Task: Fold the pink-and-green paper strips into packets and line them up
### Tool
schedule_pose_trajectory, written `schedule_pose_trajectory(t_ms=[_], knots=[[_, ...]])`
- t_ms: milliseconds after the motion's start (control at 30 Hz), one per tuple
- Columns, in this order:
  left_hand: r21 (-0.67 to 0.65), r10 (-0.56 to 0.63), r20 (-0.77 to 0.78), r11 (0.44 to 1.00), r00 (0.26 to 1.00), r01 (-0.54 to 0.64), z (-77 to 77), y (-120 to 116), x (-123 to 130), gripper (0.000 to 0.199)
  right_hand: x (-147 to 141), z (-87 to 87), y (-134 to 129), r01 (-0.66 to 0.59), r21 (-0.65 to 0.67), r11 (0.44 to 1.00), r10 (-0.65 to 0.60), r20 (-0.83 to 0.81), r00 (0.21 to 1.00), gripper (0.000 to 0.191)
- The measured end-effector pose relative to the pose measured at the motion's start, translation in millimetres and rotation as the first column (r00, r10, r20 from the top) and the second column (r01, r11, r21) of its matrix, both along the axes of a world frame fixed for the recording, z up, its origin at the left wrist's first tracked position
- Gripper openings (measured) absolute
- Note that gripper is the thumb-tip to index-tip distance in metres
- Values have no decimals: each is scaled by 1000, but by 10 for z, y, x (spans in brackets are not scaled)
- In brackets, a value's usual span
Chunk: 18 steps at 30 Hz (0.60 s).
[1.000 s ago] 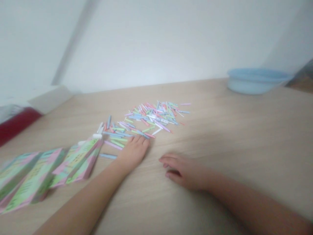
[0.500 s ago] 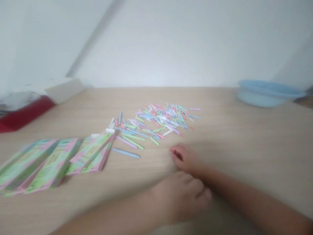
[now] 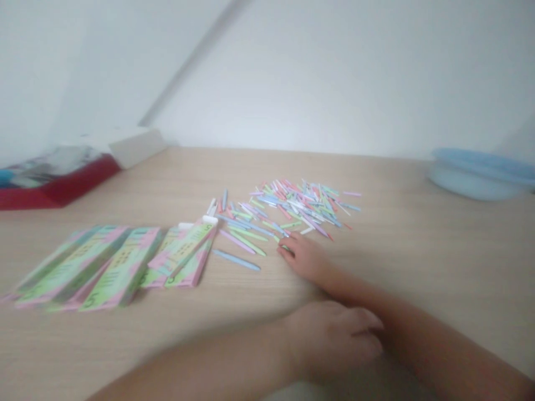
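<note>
A loose pile of slim pastel pen-like sticks [image 3: 298, 203] in pink, blue, green, purple and white lies mid-table. My right hand [image 3: 305, 256] is at the near edge of the pile, fingers curled and closed over a green stick [image 3: 287, 247], which they partly hide. Nearer to me, my left hand [image 3: 338, 340] is beside the right forearm, its fingers curled together. Anything inside it is hidden, and the hand is blurred. Left of the sticks lie several narrow green and pink printed boxes [image 3: 119, 267], some overlapping.
A light blue basin [image 3: 476, 186] stands at the far right. At the far left is a red tray [image 3: 87, 181] with mixed items, next to a cream box [image 3: 137, 147]. A white wall [image 3: 334, 78] rises behind the wooden table [image 3: 376, 223].
My right hand has reached forward to the pile, its fingers now at a green stick. The left hand stays curled near the right forearm. The view has shifted left.
</note>
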<state>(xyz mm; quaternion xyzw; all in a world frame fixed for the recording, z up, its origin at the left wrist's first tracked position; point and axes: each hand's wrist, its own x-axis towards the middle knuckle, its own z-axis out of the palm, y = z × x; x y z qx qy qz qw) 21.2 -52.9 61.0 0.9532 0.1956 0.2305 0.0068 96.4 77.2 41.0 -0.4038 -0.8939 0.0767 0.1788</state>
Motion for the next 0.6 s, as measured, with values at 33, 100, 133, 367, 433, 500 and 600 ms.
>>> schedule_pose_trajectory(t_ms=[33, 100, 133, 367, 433, 500, 600], knots=[[5, -6, -10, 1000, 1000, 7, 4, 12, 1, 21, 9, 7, -4, -1, -1, 1000, 1, 2, 1000, 25], [27, -7, -4, 1000, 1000, 8, 13, 39, 1, 22, 17, 34, -19, -6, 5, 1000, 6, 9, 1000, 26], [37, -6, 9, 999, 1000, 5, 15, 53, -1, 23, 16, 53, -30, -14, 8, 1000, 14, 18, 1000, 26], [7, -42, 41, 999, 998, 41, 1, 128, -24, 15, -64, 146, -94, -52, -19, 998, 53, 58, 997, 28], [11, -45, 51, 999, 998, 44, -23, 140, -32, 16, -83, 133, -76, -71, -42, 997, 72, 17, 997, 23], [0, -38, 52, 999, 998, 38, -46, 159, -47, 17, -80, 99, -55, -74, -75, 994, 70, -50, 996, 19], [-49, -41, 76, 998, 996, 45, -57, 223, -102, 21, -11, 15, -65, -36, -143, 989, 9, -188, 982, 19]])
